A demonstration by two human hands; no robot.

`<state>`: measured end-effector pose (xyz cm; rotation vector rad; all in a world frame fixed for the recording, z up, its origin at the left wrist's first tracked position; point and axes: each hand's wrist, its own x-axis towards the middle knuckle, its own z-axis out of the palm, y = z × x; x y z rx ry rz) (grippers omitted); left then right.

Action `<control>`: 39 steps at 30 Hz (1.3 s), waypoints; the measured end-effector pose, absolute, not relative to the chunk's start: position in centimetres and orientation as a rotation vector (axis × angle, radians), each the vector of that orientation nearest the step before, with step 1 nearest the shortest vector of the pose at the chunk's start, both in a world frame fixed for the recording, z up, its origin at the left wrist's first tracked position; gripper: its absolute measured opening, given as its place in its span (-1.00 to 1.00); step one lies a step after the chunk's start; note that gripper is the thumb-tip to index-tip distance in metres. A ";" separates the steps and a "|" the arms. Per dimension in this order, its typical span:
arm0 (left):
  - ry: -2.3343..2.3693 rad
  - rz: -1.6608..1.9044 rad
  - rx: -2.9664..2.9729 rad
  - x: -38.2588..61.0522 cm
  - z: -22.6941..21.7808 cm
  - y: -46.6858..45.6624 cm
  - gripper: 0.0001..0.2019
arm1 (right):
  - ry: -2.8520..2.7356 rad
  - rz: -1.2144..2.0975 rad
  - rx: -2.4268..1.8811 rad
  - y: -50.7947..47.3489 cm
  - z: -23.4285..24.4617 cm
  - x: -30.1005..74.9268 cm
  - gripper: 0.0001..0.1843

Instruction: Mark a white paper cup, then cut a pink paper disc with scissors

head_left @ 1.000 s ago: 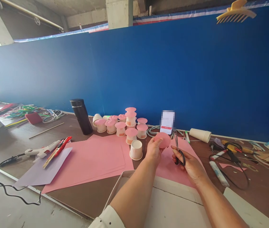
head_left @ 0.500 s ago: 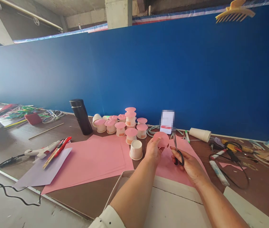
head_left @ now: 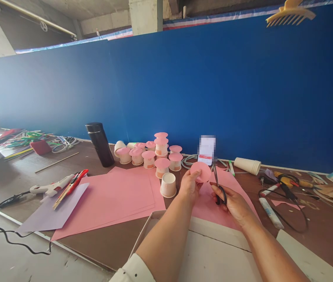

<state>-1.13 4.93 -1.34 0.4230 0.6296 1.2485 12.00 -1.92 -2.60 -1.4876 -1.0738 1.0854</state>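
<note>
A round pink paper disc (head_left: 202,172) is pinched between the thumb and fingers of my left hand (head_left: 190,185). Just to its right, my right hand (head_left: 233,203) grips a pair of scissors (head_left: 217,179) by the black handles, blades pointing up and away. The blades look nearly closed and stand apart from the disc. Beneath both hands lies a pink paper sheet (head_left: 225,215). Left of my left hand stands a white paper cup (head_left: 168,185), upside down and without a disc. Several upside-down cups topped with pink discs, one of them a cup (head_left: 162,166), stand behind it.
More pink sheets (head_left: 110,199) and a purple sheet (head_left: 57,213) lie left, under a glue gun (head_left: 50,187) and a red utility knife (head_left: 71,188). A black flask (head_left: 100,145) stands behind. Stacked cups (head_left: 248,165) and tangled cables (head_left: 286,188) lie right. A white box lid (head_left: 213,254) sits in front.
My left hand has turned the pink disc slightly, and a small notch or loose bit at its lower right edge no longer shows. The scissors stay almost in place.
</note>
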 end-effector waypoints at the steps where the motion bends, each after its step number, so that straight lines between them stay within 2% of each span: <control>1: 0.634 1.250 0.420 -1.1 -1.4 4.9 -0.73 | -1.073 1.085 -1.496 -1.9 -2.6 12.0 -0.48; 7: 0.621 1.235 0.433 -1.2 -1.5 5.0 -0.70 | -1.075 1.087 -1.504 -1.9 -2.7 12.0 -0.44; 27: 0.637 1.239 0.442 -1.2 -1.5 4.9 -0.74 | -1.053 1.126 -1.501 -2.0 -2.4 11.7 -0.53; 39: 0.640 1.246 0.403 -1.2 -1.3 4.8 -0.79 | -1.035 1.085 -1.502 -2.3 -2.1 11.3 -0.43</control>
